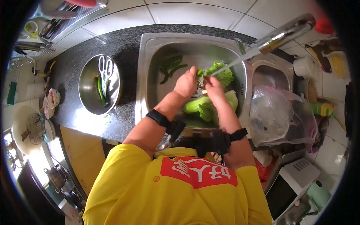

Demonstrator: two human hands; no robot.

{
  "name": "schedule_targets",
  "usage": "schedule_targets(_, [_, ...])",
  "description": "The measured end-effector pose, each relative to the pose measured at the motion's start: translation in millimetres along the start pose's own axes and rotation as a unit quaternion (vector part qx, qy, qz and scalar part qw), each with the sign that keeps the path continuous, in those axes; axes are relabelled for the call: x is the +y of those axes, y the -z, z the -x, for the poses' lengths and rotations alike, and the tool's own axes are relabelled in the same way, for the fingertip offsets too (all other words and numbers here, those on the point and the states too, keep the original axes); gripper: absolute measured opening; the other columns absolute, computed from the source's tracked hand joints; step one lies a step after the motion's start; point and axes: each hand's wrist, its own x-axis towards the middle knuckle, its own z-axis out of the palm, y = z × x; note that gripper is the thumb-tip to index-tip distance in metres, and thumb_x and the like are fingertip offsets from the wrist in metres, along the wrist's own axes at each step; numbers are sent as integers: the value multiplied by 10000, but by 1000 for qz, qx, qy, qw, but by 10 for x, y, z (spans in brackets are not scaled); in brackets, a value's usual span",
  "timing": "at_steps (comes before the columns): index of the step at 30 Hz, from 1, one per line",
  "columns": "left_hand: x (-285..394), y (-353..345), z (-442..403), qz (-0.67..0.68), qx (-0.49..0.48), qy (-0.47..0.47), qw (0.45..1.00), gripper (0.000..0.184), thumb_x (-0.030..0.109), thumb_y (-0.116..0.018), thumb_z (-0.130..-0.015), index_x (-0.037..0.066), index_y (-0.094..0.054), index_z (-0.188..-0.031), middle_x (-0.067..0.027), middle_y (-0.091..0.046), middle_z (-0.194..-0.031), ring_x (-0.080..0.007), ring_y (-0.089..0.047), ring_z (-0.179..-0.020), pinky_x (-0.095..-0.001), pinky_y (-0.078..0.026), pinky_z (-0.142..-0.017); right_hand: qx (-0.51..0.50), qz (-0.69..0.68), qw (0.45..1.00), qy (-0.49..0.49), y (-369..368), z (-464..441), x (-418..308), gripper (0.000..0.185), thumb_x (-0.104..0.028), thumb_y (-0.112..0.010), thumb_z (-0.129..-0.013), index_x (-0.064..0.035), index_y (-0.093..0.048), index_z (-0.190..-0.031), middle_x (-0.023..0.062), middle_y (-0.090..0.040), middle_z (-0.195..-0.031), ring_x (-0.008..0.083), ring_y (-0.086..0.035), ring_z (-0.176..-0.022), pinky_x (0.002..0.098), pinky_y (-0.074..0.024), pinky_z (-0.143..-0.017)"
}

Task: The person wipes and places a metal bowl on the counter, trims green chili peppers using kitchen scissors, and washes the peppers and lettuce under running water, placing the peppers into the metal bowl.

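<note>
Over the steel sink [155, 75], my left hand [186, 83] is closed on a green pepper [200, 72] whose tip shows past the fingers. Close beside it on the right, my right hand [214, 90] has its fingers pinched together at the same spot; what they grip is too small to make out. Water runs from the faucet [287, 33] down toward the hands. Leafy lettuce [224, 75] lies behind my right hand, and a pale green lettuce head [197, 105] lies below the hands. Several green peppers [172, 65] rest at the sink's left side.
On the dark counter [129, 56] to the left stands a metal bowl [88, 93] holding scissors [105, 71] and green peppers. A small second basin [268, 75] is at the right, with a clear plastic bag [272, 112] by it. A microwave [292, 183] sits lower right.
</note>
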Motion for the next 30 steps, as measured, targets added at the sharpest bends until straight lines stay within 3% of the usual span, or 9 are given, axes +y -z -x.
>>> schedule_targets(5, [6,-52,165,-106,-97,54,988,257,47,-493,-753,51,-409,-996,-207,-561,-973,-351,-579,-879,-424,-473,-735,181,-37,967,177,-44,-298,376,229,-139,-519,-853,-60,-537,-1067,52,-579,-846,115,-547,-698,251,-443,-536])
schedule_targets(8, [-131,-96,272,-109,-132,57,984,285,63,-520,-739,45,-404,-998,-185,-568,-963,-335,-577,-907,-417,-474,-751,91,5,993,82,-55,-149,147,245,-110,-509,-850,-70,-541,-1089,58,-570,-906,119,-549,-720,251,-453,-558])
schedule_targets(10, [29,181,157,-114,-89,55,988,309,76,-545,-725,40,-404,-997,-184,-567,-949,-339,-577,-894,-418,-474,-745,103,-153,982,39,-135,-163,77,271,-99,-490,-856,-74,-499,-1126,62,-555,-934,125,-562,-705,269,-461,-542])
schedule_targets(15, [163,1403,387,11,147,-71,987,315,101,-587,-773,25,-458,-1050,-236,-570,-917,-391,-561,-850,-412,-462,-707,12,-199,980,5,-492,-334,61,360,-139,-524,-843,-90,-408,-1181,82,-505,-964,154,-553,-725,277,-469,-580])
schedule_targets(18, [73,2303,691,27,158,124,979,357,82,-576,-803,26,-430,-1124,-168,-612,-918,-248,-606,-846,-353,-475,-675,26,-240,970,-9,-763,-622,5,336,-188,-547,-839,-68,-430,-1131,75,-497,-904,173,-537,-673,286,-461,-565])
schedule_targets(22, [-755,2832,1002,-164,233,139,949,320,100,-554,-801,10,-426,-1080,-227,-583,-934,-361,-576,-881,-403,-451,-747,85,-241,962,-95,-925,-1109,-108,297,-282,-584,-827,8,-530,-858,63,-504,-664,187,-490,-501,316,-449,-513])
schedule_targets(23, [-927,2883,1040,-163,231,133,950,320,100,-554,-801,10,-426,-1080,-227,-583,-934,-361,-576,-881,-403,-451,-747,145,-135,976,-95,-984,-1145,-188,436,-381,-603,-800,44,-576,-702,107,-547,-577,234,-535,-462,357,-461,-511])
schedule_targets(28, [-1599,2821,1128,-249,199,232,919,307,105,-574,-770,41,-429,-1033,-237,-565,-909,-402,-545,-879,-449,-437,-742,198,162,964,-74,-1159,-1690,-54,559,-476,-625,-734,78,-627,-813,241,-619,-794,349,-613,-805,394,-481,-708])
schedule_targets(30, [-1620,2796,1133,-251,173,240,922,352,108,-588,-761,46,-423,-1065,-227,-562,-932,-390,-543,-897,-436,-439,-756,306,286,907,26,-1282,-1778,84,554,-484,-656,-690,64,-622,-767,202,-632,-758,301,-632,-731,366,-499,-667])
